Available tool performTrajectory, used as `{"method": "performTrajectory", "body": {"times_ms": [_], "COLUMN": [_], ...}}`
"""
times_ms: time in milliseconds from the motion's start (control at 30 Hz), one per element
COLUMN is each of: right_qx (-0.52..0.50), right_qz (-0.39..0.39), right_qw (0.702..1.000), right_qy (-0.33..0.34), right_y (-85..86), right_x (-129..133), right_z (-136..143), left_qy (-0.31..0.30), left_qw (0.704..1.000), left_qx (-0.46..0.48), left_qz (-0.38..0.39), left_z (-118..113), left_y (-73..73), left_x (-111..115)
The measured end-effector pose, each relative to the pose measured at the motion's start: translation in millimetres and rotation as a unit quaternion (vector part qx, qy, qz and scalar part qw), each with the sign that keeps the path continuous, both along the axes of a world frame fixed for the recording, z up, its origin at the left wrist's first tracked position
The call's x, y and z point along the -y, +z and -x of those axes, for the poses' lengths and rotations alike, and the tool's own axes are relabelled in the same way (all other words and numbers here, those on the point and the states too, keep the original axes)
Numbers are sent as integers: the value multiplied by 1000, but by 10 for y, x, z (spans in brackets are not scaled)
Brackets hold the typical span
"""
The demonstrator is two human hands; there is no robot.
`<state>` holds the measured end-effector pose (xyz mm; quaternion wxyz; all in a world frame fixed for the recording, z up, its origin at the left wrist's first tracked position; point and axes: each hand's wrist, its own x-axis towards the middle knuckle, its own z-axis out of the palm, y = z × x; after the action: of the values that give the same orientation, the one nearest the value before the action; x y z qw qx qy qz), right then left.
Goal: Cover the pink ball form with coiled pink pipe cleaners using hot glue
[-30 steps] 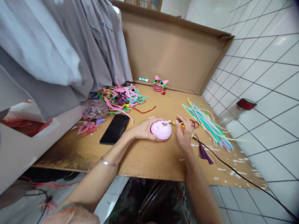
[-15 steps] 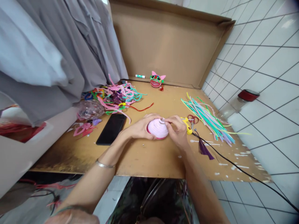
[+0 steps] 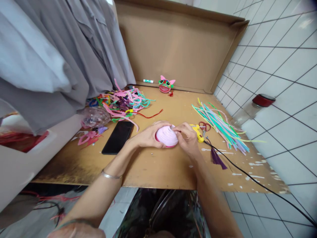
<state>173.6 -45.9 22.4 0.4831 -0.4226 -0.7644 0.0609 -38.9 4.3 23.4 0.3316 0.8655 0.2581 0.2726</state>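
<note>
1. Ctr of frame: pale-pink, ring-wound dome (image 3: 167, 137) w/ crimson lower edge, on or just above the brown, paint-spotted tabletop (image 3: 158, 172); I can't tell which.
2. L hand (image 3: 150, 135): clamped round the dome's left side, fingers over the back, thumb at the front.
3. R hand (image 3: 187, 136): thumb & fingertips drawn together at the dome's upper right, seemingly on the thin, pale-pink strip end (image 3: 172, 127); tips too small to read fully.
4. Handling (my est.): dome prob. light, fuzzy, not slippery; windings soft, may dent or slide if squeezed; core stiffness n/a from here. I'd hold low, at the crimson edge, & take the strip end by its tip only.
5. Right of R hand: yellow, pistol-shaped glue gun (image 3: 200, 136) w/ black cord (image 3: 237, 170); red-handled metal scissors (image 3: 204, 127) just behind.
6. Cf. 1.0 s ago: R hand was apart from the dome, by the gun, whose tip showed near the strip end; now its fingertips are at the dome top, gun body visible beyond. Cf. 0.5 s ago: approx. same pose, L grip unchanged.
</note>
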Motion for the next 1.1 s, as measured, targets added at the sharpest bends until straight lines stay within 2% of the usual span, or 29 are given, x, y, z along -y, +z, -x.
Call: {"method": "performTrajectory", "body": {"times_ms": [500, 800, 1100], "right_qx": [18, 41, 47], "right_qz": [-23, -26, -41], "right_qw": [1000, 999, 998], "right_qy": [11, 5, -7], "right_y": [1, -13, -16], "right_x": [13, 4, -4], "right_z": [10, 6, 4], "left_qy": [5, 5, 30], "left_qw": [1000, 998, 996], "left_qx": [-3, 22, 23], "left_qz": [-6, -55, -80], "left_z": [-5, -18, -59], "left_y": [11, -52, 39], "left_x": [21, 32, 146]}}
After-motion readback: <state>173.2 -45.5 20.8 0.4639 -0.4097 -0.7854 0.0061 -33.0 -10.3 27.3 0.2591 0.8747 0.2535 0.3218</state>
